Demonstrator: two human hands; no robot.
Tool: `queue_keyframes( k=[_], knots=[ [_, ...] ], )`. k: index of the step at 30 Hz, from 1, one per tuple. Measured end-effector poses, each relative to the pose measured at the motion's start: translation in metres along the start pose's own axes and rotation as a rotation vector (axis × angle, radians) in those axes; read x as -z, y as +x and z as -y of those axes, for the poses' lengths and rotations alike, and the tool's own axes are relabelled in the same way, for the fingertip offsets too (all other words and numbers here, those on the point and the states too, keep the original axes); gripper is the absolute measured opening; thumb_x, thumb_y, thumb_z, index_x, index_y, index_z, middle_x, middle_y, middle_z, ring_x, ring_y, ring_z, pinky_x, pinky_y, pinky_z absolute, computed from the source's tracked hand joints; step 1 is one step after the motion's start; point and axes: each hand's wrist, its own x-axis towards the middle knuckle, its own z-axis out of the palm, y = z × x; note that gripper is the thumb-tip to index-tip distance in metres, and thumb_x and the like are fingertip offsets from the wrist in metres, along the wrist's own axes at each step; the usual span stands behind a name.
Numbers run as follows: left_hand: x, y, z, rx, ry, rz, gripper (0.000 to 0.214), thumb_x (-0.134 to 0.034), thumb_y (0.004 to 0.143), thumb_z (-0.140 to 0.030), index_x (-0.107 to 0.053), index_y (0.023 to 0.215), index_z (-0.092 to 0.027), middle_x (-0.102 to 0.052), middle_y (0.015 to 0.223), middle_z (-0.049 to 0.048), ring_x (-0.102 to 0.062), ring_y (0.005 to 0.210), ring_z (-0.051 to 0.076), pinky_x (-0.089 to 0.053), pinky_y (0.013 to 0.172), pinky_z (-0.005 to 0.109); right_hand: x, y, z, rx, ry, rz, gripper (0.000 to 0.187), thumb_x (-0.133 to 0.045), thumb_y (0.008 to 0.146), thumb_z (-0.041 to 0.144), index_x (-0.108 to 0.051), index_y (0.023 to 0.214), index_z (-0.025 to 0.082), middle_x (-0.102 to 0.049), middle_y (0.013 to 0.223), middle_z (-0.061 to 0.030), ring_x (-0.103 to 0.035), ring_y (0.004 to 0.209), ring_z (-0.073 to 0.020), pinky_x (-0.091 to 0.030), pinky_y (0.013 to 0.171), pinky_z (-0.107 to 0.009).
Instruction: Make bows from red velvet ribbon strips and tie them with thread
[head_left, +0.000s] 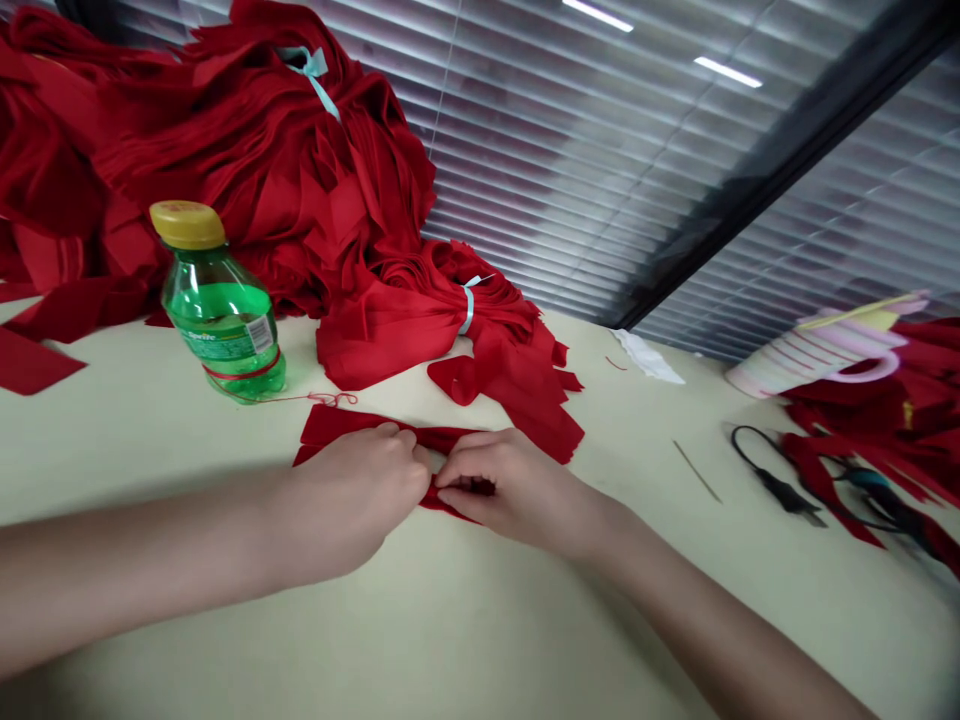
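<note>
A folded strip of red fabric (337, 425) lies on the pale table, partly covered by both hands. My left hand (367, 490) is closed over its middle, knuckles up, with the fingertips hidden. Close beside it, my right hand (517, 490) pinches the lower layer of the strip between thumb and fingers. Just beyond the left hand stands a green plastic bottle (225, 320) with a yellow cap. Red thread (330, 398) is wound round the bottle's base and trails to the strip's far edge.
Red fabric bundles (465, 310) tied with light blue bands pile up at the back left, against window blinds (525, 150). To the right are a striped mug (817, 350), a black power plug (787, 495), a thin stick (697, 470), a white scrap (649, 357) and more red cloth.
</note>
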Motion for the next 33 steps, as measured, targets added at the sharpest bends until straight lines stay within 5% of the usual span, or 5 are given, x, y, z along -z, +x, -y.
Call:
queue_keyframes(
  k=[8,20,25,33],
  knots=[
    [-0.004,-0.001,0.000,-0.006,0.035,-0.003,0.024,-0.054,0.059,0.004,-0.059,0.073,-0.014,-0.064,0.080,0.0092,-0.059,0.073,0.027,-0.046,0.067,0.037,-0.004,0.005,0.000,-0.101,-0.060,0.042,0.019,-0.056,0.056,-0.002,-0.061,0.059,0.016,-0.051,0.054,0.0058,-0.042,0.050,-0.0067,-0.032,0.046,-0.018],
    [0.003,-0.004,0.005,-0.023,-0.077,-0.047,0.024,-0.051,0.064,0.007,-0.058,0.076,-0.012,-0.063,0.078,0.0092,-0.061,0.072,0.026,-0.045,0.060,0.034,0.029,-0.020,-0.001,-0.238,-0.102,0.189,0.016,-0.057,0.061,0.002,-0.063,0.061,0.017,-0.063,0.060,0.0034,-0.056,0.054,-0.0094,-0.039,0.049,-0.017],
    [0.002,-0.005,0.009,-0.009,-0.195,-0.069,0.023,-0.050,0.068,0.007,-0.058,0.076,-0.013,-0.063,0.075,0.0075,-0.062,0.069,0.023,-0.045,0.058,0.030,0.010,0.001,0.016,-0.082,-0.038,-0.102,0.015,-0.060,0.069,0.005,-0.067,0.066,0.018,-0.064,0.063,0.0026,-0.053,0.055,-0.0085,-0.040,0.053,-0.019],
    [-0.005,-0.008,0.022,0.036,-0.373,-0.120,0.009,-0.046,0.085,-0.010,-0.050,0.090,-0.017,-0.063,0.082,0.0046,-0.062,0.069,0.017,-0.044,0.055,0.025,-0.021,0.017,0.009,-0.062,0.205,-0.239,0.012,-0.070,0.071,0.009,-0.072,0.072,0.020,-0.070,0.072,0.0022,-0.059,0.057,-0.0092,-0.045,0.054,-0.019]
  ],
)
